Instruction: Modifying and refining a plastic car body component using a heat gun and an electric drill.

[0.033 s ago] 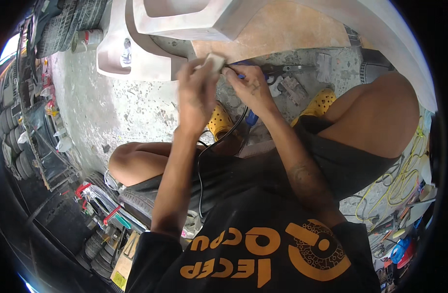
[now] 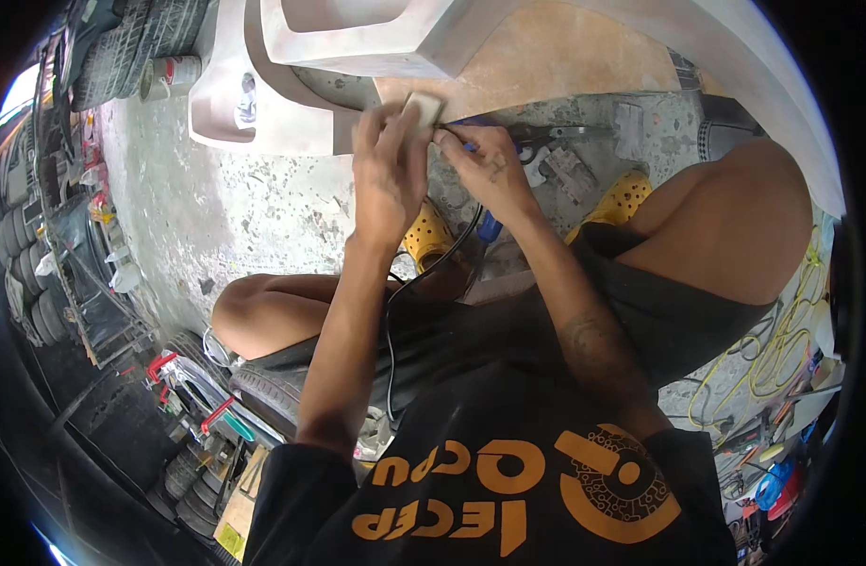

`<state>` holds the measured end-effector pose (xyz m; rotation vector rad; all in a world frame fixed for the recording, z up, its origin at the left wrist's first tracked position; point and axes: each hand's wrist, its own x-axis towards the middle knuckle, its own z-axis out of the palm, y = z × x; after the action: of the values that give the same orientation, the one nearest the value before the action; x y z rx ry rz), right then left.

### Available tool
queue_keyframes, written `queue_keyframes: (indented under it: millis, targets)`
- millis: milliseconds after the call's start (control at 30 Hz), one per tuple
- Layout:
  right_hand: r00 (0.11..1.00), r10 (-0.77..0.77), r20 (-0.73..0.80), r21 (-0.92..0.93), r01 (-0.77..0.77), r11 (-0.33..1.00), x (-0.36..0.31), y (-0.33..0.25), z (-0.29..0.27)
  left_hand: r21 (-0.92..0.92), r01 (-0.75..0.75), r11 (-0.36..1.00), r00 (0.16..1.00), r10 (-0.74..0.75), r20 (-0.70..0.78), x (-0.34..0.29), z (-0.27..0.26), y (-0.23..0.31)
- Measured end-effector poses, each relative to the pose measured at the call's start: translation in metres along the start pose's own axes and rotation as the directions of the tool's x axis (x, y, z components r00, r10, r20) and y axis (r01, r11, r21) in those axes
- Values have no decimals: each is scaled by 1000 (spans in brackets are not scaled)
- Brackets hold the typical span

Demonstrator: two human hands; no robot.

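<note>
Left hand (image 2: 388, 179) is closed around a small pale rectangular sanding block (image 2: 422, 108), fingers curled over its back, pressing it against the edge where the grey primed body panel (image 2: 358, 42) meets the tan filler patch (image 2: 546, 57); block sits at 12 o'clock from the left knuckles. Right hand (image 2: 485, 170) is just beside it at 3 o'clock, fingertips pinching the block's near corner, with something blue (image 2: 471, 123) under the fingers; cannot tell what it is or whether the hand grips it. A metal hand tool with a long shaft (image 2: 556, 137) lies on the concrete floor (image 2: 225, 208) at 3 o'clock of the right hand, touching neither hand. A black cable (image 2: 424, 274) runs from below the hands down over the lap. Yellow perforated clogs (image 2: 622, 198) at 4 o'clock, feet planted either side. Spray cans (image 2: 169, 75) at 9 o'clock near stacked tyres (image 2: 122, 38), well apart from the work. My read for doing this well: keep the block flat to the surface, don't rock onto its corner, let the right fingers only steady it, keep pressure even across the filler edge so the tan patch feathers into the grey with no ridge, and keep the cable clear of the forearms
</note>
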<state>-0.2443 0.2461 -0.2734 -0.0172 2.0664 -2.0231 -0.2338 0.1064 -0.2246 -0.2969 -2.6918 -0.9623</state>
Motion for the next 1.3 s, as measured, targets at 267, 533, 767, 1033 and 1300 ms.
queue_keyframes:
  millis: [267,533,767,1033,1300]
  targets:
    - [1000,25,-5,-15,-25,1000,2,6,-1,66,-88,994,995,84,59,16,0,-3]
    - [994,103,33,68,-105,992,3,-10,-3,59,-72,996,996,69,55,22,0,-5]
    - [993,-71,-96,-48,67,997,-6,-1,6,-136,321,937,946,-323,10,-34,-41,3]
    - [981,-158,-109,-215,132,968,-16,10,15,-126,538,833,839,-544,-15,-45,-30,4]
    - [981,-149,-125,-191,124,974,-13,3,9,-174,477,861,874,-486,-11,-33,-25,7]
